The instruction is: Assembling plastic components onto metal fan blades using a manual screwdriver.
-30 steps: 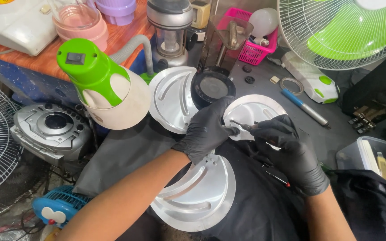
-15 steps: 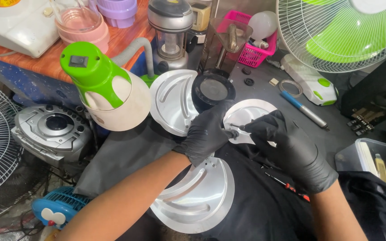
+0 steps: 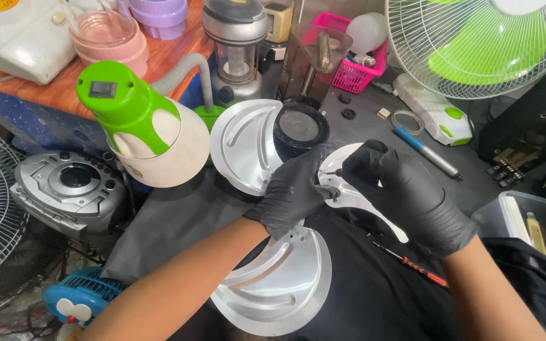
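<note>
Gloved hands meet at frame centre on silver fan blade (image 3: 349,189).
Left hand (image 3: 295,189) grips blade edge; right hand (image 3: 406,192) pinches small dark tool at hub.

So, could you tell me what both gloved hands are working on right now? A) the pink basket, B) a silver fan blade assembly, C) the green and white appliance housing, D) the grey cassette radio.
B: the left hand and right hand meet over the silver fan blade assembly, pinching near its centre.
</note>
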